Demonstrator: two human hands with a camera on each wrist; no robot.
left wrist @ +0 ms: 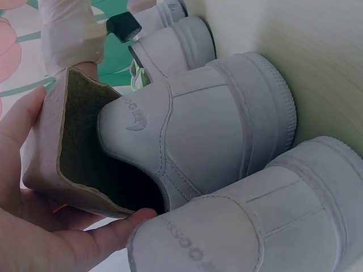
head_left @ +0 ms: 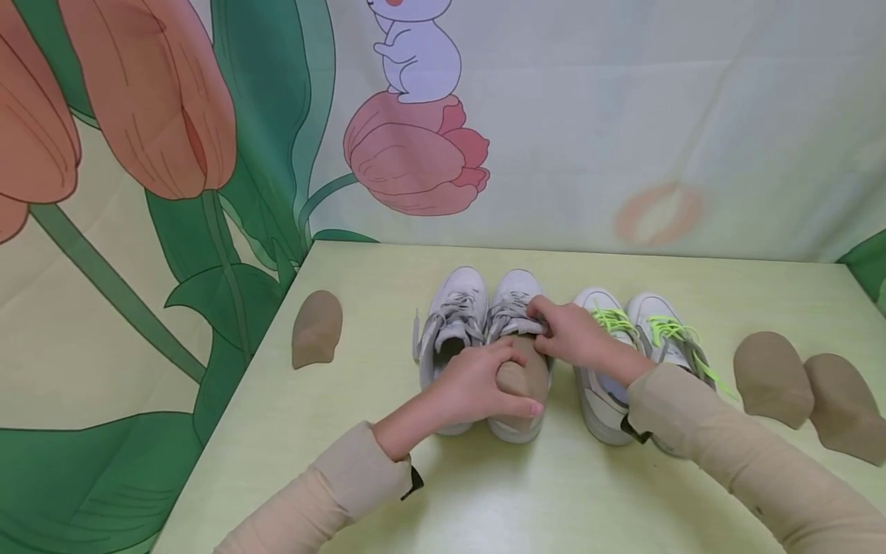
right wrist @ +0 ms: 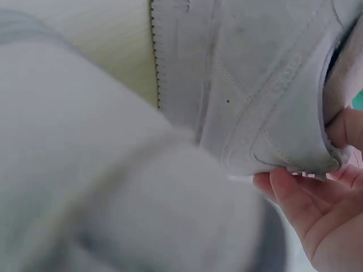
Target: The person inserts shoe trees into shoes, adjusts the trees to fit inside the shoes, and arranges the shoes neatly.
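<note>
Here, head view: the left hand (head_left: 477,385) grips a brown insert (head_left: 521,377) that sits in the opening of the right-hand grey-laced shoe (head_left: 517,285). The right hand (head_left: 571,335) pinches that shoe near its tongue. Hands close but apart. The other grey-laced shoe (head_left: 462,296) stands just beside; the green-laced shoes (head_left: 601,404) stand partly under the right forearm. Loose on the table (head_left: 346,446): one insert at left (head_left: 317,331), two at far right (head_left: 773,377).

Left wrist: the insert's hollow end faces the camera behind the shoe's heel, left-hand digits on opposite sides of it.

Right wrist: thumb and fingers clasp the shoe's upper edge; the nearer white shape is blurred.
</note>
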